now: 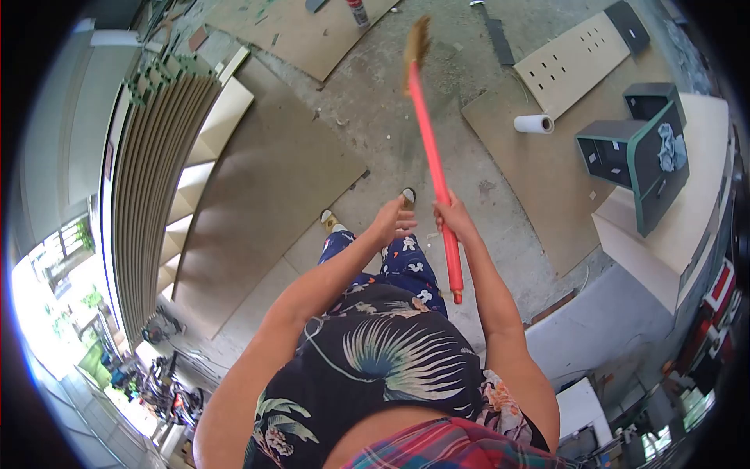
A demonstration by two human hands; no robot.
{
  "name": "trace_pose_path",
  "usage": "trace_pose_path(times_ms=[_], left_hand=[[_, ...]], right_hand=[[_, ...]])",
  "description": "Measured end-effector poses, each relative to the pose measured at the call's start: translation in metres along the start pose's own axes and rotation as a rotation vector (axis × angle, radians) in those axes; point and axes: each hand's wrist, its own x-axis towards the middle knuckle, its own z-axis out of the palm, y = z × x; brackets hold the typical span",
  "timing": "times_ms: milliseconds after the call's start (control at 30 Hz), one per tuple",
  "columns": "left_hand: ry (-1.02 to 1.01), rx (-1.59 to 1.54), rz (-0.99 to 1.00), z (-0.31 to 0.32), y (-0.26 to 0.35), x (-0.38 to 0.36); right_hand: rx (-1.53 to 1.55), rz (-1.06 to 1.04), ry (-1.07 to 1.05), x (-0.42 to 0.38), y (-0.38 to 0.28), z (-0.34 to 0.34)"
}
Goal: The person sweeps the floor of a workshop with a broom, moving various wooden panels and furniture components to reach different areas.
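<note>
A broom [430, 133] with a long red handle slants away from me, its straw-coloured bristle head at the far end over the concrete floor. My right hand [456, 217] is wrapped round the handle, well above its near end, which points back toward my body. Just left of the handle, my left hand [394, 221] is held out with its fingers apart, holding nothing and not touching the broom. Dust and small scraps lie on the floor around the bristles.
Tall boards [148, 187] stand stacked on the left beside a large brown sheet [266, 172]. On the right are another sheet [539, 187], a white roll [534, 124], a slotted panel [574, 62] and a dark green-edged cabinet piece [644, 172]. A can [358, 12] stands at the back.
</note>
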Motion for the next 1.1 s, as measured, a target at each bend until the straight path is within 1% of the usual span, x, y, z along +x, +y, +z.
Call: trace_pose_path(times_ms=[67, 100, 167, 200, 300, 367, 433, 500, 600, 667, 700, 767, 833, 933, 967, 1033, 1100], left_hand=[[0.021, -0.095, -0.005, 0.016, 0.003, -0.002], [0.002, -0.085, -0.023, 0.018, -0.005, 0.004], [-0.039, -0.062, -0.055, 0.019, -0.024, 0.015], [0.012, -0.043, -0.105, 0.02, -0.027, 0.011], [-0.144, -0.039, -0.177, 0.0, -0.042, 0.023], [-0.145, 0.024, -0.089, 0.007, -0.026, 0.017], [-0.137, 0.05, -0.02, 0.014, -0.012, 0.009], [-0.125, 0.051, 0.043, 0.016, 0.001, 0.007], [-0.104, 0.08, 0.052, 0.008, -0.002, 0.016], [-0.074, 0.092, 0.042, 0.005, -0.003, 0.021], [-0.048, 0.098, 0.026, 0.002, -0.008, 0.021], [0.004, 0.085, -0.014, -0.004, -0.019, 0.019], [0.055, 0.057, -0.061, -0.014, -0.03, 0.019], [0.062, 0.162, -0.112, -0.034, -0.046, 0.014], [0.081, 0.197, -0.136, -0.037, -0.05, 0.012], [0.12, 0.266, -0.172, -0.038, -0.039, -0.002], [0.097, 0.22, -0.132, -0.046, -0.04, -0.002]], right_hand=[[-0.042, 0.089, -0.179, -0.02, -0.004, 0.008], [-0.059, 0.132, -0.266, -0.023, -0.006, 0.012], [-0.235, 0.294, -0.413, -0.019, -0.009, 0.019], [-0.326, 0.376, -0.484, -0.015, -0.01, 0.022], [-0.669, 0.397, -0.545, 0.03, 0.019, 0.028], [-0.851, 0.262, -0.596, 0.071, 0.025, 0.015], [-0.642, 0.314, -0.352, 0.092, 0.006, -0.01], [-0.68, 0.268, -0.141, 0.107, -0.016, -0.024], [-0.721, 0.1, 0.059, 0.093, -0.045, -0.016], [-0.711, 0.006, 0.093, 0.073, -0.047, -0.004], [-0.706, -0.039, 0.106, 0.058, -0.044, 0.006], [-0.704, -0.033, 0.101, 0.023, -0.045, 0.032], [-0.631, 0.068, -0.081, 0.009, -0.026, 0.044], [-0.558, 0.275, -0.355, 0.004, -0.012, 0.057], [-0.597, 0.304, -0.378, 0.01, 0.001, 0.056], [-0.681, 0.352, -0.424, 0.034, 0.032, 0.051], [-0.792, 0.284, -0.287, 0.046, 0.04, 0.041]])
